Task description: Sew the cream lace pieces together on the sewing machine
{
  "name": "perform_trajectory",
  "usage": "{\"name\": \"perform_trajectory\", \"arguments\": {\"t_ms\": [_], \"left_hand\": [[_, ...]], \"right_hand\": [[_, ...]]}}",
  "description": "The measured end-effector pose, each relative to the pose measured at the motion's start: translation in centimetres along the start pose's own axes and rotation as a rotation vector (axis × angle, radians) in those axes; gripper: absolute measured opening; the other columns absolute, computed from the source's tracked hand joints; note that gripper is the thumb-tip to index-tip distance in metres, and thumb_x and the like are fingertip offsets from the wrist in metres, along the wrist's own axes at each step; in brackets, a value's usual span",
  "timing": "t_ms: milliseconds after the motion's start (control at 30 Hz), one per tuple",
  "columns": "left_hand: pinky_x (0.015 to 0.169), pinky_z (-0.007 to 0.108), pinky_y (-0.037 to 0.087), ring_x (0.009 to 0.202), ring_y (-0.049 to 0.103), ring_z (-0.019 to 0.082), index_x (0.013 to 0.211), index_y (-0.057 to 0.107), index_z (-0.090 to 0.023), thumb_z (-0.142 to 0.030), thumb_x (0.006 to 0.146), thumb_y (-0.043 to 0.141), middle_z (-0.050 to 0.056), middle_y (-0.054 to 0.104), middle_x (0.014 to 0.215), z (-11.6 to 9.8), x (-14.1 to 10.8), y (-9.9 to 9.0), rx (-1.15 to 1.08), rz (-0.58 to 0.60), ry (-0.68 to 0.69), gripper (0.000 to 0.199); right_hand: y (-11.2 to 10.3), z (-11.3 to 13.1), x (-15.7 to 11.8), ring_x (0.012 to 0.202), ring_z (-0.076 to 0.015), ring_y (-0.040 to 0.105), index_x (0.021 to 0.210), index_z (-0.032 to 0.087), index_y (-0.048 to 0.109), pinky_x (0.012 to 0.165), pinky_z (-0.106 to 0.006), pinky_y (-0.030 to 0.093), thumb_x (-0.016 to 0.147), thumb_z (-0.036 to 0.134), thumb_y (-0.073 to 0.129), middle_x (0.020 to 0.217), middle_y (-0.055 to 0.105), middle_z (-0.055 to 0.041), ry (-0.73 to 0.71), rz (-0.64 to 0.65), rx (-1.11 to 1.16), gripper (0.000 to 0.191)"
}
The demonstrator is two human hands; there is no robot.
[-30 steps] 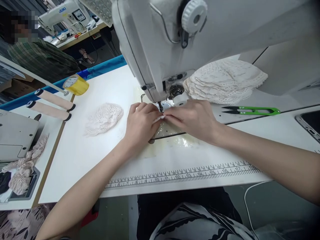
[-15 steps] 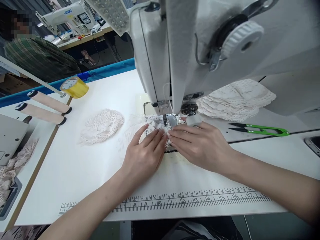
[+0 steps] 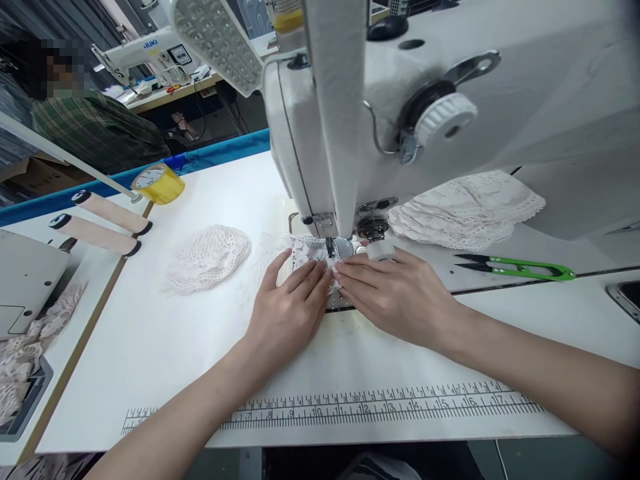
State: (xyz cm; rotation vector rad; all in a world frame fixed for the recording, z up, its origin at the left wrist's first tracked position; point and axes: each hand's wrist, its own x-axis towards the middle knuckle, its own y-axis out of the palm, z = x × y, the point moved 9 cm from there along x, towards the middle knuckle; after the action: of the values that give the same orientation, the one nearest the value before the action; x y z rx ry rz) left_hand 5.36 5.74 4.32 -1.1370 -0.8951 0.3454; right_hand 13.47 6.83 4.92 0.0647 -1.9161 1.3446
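Observation:
A piece of white lace lies beneath the needle and presser foot of the sewing machine. My left hand is on the lace just in front of the foot, its fingertips closed on the fabric and its thumb hidden. From the other side, my right hand has its fingers pressed together on the lace edge, their tips almost meeting those of the left. What lies under both palms cannot be seen. Left of my hands is a loose lace piece.
Stacked lace pieces lie behind my right hand, near green thread snips. Yellow tape and two thread cones are at left. A ruler scale runs along the table's front. A person sits beyond the blue edge.
The camera view has shifted slightly, showing more of the machine's top. Both hands stay at the presser foot, and the lace by the left fingers looks flatter and less bunched.

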Motion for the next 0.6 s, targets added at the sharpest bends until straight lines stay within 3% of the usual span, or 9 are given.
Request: {"name": "perform_trajectory", "arguments": {"t_ms": [300, 600], "left_hand": [[0.109, 0.056, 0.037, 0.108, 0.068, 0.023, 0.117, 0.064, -0.014, -0.014, 0.093, 0.051, 0.010, 0.072, 0.114, 0.9, 0.5, 0.5, 0.003, -0.009, -0.031, 0.028], [0.112, 0.054, 0.035, 0.105, 0.069, 0.021, 0.114, 0.065, -0.015, -0.013, 0.092, 0.053, 0.009, 0.072, 0.112, -0.2, -0.3, -0.3, 0.001, -0.044, 0.011, 0.025]], "right_hand": [[0.2, -0.5, 0.2, 0.084, -0.0167, 0.067, 0.096, 0.013, 0.073, 0.080, -0.033, 0.048, 0.092, 0.013, 0.056, 0.095, 0.076, -0.0052, 0.021, 0.002, 0.007, 0.018], [0.0, -0.2, 0.0, 0.088, -0.0162, 0.067, 0.095, 0.016, 0.073, 0.085, -0.034, 0.047, 0.093, 0.013, 0.054, 0.099, 0.075, -0.0026, 0.018, 0.008, 0.013, 0.019]]}}
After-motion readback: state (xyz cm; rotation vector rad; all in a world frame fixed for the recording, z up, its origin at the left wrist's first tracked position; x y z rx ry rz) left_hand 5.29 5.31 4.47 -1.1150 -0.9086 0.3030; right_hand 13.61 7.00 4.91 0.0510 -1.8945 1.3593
